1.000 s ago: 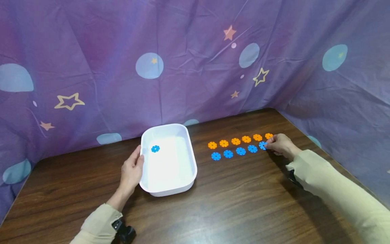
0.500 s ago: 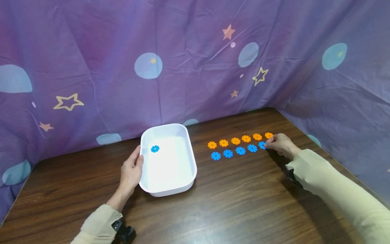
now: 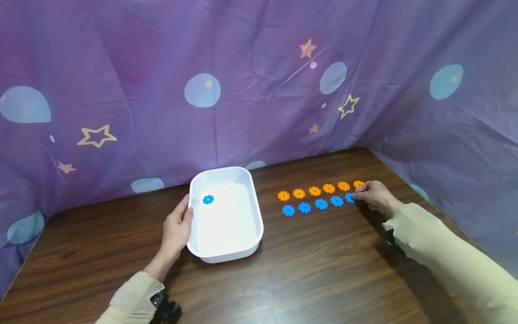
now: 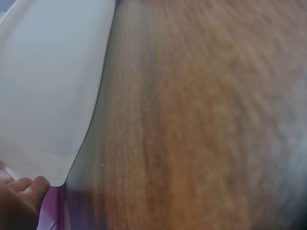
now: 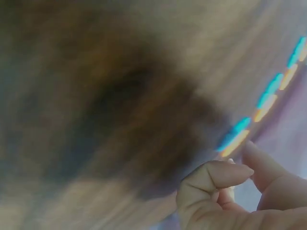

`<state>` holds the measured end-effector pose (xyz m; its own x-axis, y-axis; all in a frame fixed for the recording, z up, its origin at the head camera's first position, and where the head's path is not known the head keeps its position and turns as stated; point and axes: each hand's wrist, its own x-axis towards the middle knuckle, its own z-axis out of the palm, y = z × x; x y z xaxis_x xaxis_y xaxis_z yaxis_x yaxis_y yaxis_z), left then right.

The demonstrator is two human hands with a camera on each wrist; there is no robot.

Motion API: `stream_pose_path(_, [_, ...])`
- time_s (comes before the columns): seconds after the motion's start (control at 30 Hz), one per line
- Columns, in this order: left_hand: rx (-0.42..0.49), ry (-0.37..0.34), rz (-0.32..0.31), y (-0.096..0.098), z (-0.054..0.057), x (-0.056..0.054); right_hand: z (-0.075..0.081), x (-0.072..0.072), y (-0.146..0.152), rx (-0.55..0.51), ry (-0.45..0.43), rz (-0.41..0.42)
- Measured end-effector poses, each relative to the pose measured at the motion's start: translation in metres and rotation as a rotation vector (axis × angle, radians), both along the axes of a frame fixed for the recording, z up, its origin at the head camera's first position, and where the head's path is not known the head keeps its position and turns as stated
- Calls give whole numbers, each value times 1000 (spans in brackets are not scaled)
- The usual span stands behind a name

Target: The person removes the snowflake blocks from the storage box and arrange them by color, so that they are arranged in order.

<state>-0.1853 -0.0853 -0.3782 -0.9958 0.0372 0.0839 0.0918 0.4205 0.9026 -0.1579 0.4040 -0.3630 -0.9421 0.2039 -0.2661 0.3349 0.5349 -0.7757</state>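
At the left side of the white tray (image 3: 226, 225), my left hand (image 3: 176, 229) grips the rim, thumb on top. In the left wrist view a few fingers (image 4: 33, 190) show against the tray's corner. One blue slotted disc (image 3: 208, 199) lies inside the tray. Over on the right, my right hand (image 3: 376, 197) has its thumb and fingertips at the edge of the rightmost blue slotted disc (image 3: 350, 198), partly covering it. The right wrist view shows a bent finger (image 5: 216, 175) and the thumb close together; the disc between them is hidden there.
A row of several orange slotted discs (image 3: 314, 191) runs behind a row of blue slotted discs (image 3: 305, 207) on the brown wooden table (image 3: 303, 279). A purple cloth (image 3: 154, 58) with stars and planets hangs behind and to the right.
The head view has tilted slightly, so everything sits a little lower in it. Both hands stay where they were, the left on the tray and the right at the blue disc.
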Motion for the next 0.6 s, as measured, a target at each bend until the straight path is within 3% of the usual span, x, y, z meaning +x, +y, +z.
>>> stream_pose_path(0.2, [-1,-6,-1,0,1,0,15,-4,-32,-92,54,58])
stream_pose_path(0.6, [0,-16,-14,0,0,0,57,-38,-155,-254,128,209])
